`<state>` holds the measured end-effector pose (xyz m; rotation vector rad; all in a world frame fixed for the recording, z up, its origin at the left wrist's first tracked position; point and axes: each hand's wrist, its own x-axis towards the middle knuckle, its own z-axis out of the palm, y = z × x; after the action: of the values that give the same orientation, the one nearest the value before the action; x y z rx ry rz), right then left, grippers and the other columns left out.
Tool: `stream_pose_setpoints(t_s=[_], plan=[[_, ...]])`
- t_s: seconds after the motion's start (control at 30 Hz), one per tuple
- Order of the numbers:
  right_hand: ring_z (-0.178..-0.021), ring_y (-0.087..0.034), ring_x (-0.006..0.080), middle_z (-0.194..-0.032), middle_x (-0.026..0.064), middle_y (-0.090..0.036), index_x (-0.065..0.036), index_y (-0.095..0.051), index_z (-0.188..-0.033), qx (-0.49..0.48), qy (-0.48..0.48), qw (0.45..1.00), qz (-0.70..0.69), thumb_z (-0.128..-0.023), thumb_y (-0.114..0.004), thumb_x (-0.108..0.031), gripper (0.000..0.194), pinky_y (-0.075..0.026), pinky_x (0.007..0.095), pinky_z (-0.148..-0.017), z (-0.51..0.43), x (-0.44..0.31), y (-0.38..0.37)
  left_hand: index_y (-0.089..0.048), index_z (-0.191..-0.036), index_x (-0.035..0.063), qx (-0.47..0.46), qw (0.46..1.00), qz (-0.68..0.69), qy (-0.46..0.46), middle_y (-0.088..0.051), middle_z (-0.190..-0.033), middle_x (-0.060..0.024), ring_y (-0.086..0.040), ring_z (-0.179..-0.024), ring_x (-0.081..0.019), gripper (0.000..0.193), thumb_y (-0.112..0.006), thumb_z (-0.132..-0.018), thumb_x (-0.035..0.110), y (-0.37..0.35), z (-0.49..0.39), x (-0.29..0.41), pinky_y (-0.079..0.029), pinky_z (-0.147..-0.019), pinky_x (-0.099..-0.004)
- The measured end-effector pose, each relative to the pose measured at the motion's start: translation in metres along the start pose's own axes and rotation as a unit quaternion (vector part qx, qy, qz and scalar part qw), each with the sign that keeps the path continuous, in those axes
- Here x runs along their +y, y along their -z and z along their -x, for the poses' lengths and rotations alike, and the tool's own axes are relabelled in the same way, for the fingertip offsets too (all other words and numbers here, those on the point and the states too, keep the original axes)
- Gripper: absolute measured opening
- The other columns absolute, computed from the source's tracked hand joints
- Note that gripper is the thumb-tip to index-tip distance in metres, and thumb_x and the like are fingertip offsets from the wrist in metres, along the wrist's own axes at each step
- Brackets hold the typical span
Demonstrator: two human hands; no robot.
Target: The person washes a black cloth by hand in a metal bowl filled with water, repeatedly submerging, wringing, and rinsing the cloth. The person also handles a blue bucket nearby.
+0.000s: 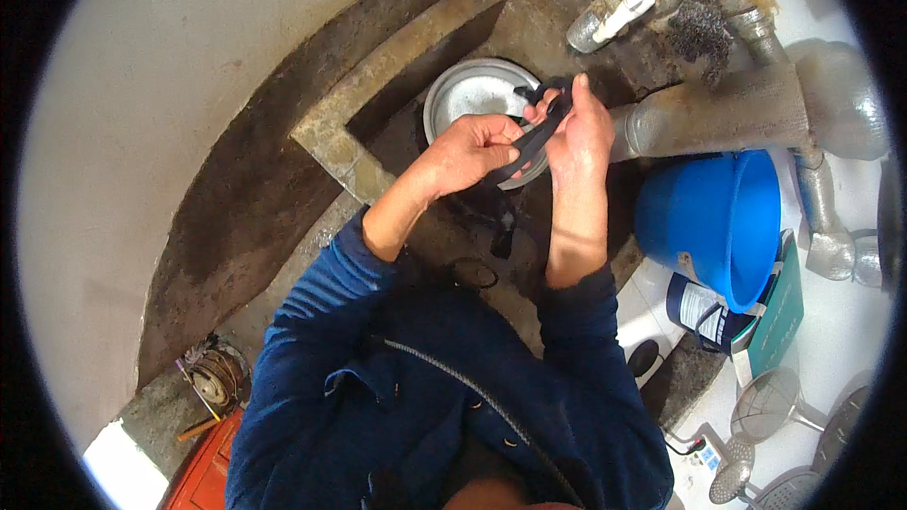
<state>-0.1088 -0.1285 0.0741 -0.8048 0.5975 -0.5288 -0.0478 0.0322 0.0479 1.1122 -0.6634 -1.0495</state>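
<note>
A long strip of black cloth or strap [542,133] stretches between my two hands. My left hand [471,152] pinches it between thumb and fingers, with a loose end hanging down toward my body. The upper part runs through my right hand [582,131], looped by its fingers, palm turned up. Beneath both hands sits a round metal basin [464,88], partly hidden by them. It stands inside a concrete trough [333,142]. More dark material [503,234] hangs below the left wrist; whether it is all one piece, I cannot tell.
A white tap with a red mark [625,14] and foil-wrapped pipes [723,113] are at the upper right. Below them are a blue plastic bucket [694,219] and a green box [776,319]. Metal strainers [765,404] hang at lower right. A coiled item [212,382] lies at lower left.
</note>
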Motion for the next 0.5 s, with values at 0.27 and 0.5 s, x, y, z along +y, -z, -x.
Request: stream_pose_setpoints(t_s=[0.27,0.5], plan=[[-0.075,-0.062,0.0236,-0.087,0.0113,-0.063,-0.002,-0.060,-0.098,-0.087,0.006,0.996,-0.008,-0.092,-0.065,-0.012,0.013,-0.057,0.0470,-0.068,-0.007,-0.011,0.001,-0.068,-0.095,0.0015,0.039,0.998,0.058,0.003,-0.067,-0.089,0.0011,-0.058,-0.082,-0.0077,0.005,-0.067,-0.092,0.005,0.019,-0.009,-0.025,-0.048,-0.077,-0.0250],[-0.078,-0.057,0.0253,-0.088,0.0104,-0.060,-0.003,-0.056,-0.096,-0.021,0.105,0.991,-0.082,-0.098,-0.059,-0.016,0.014,-0.051,0.0447,-0.068,-0.022,-0.039,-0.004,-0.067,-0.091,0.0019,-0.045,0.990,-0.137,0.014,-0.063,-0.079,0.0043,-0.056,-0.075,-0.0081,0.008,-0.071,-0.084,0.000,0.022,-0.007,-0.050,-0.047,-0.073,-0.0270]])
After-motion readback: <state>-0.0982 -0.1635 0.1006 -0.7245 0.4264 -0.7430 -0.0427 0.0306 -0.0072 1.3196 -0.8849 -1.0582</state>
